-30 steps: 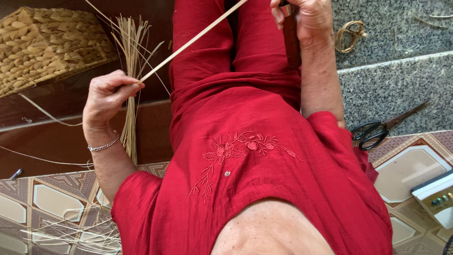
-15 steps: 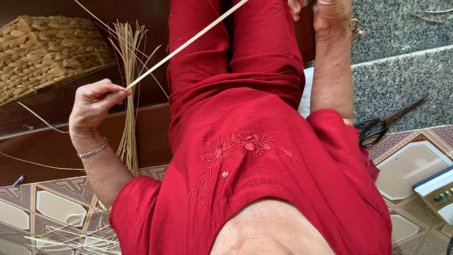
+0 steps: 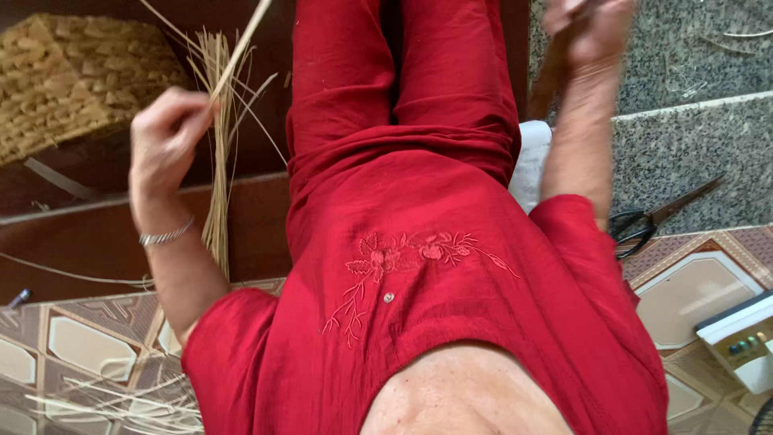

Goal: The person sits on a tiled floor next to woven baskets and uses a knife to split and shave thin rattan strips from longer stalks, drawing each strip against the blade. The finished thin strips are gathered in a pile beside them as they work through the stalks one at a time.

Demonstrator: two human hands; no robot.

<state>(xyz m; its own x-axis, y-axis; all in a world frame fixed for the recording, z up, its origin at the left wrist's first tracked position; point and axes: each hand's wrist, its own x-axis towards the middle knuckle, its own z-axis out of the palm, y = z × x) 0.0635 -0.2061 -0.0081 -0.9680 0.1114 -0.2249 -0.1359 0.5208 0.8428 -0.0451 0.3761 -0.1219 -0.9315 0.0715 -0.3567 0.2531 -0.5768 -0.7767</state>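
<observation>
Straw-coloured reed strip [image 3: 241, 44] now tilts steeper, pinched in the closed left hand [image 3: 169, 133]; the blurred right hand [image 3: 592, 32], partly cut off, has a grip I cannot tell.

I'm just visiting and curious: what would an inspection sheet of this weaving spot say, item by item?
Surface: patterned floor tiles, a dark brown step and grey speckled stone.
Job's things: a long pale reed strip and an upright bundle of thin reeds.
Clutter: a woven basket piece, black scissors, loose reed scraps on the tiles, and a small white device.
Hands: left hand pinches the strip; right hand is raised and blurred, so its hold is unclear.
Cables: nothing seen.
Surroundings: the person wears red embroidered clothes and a silver bracelet.
</observation>
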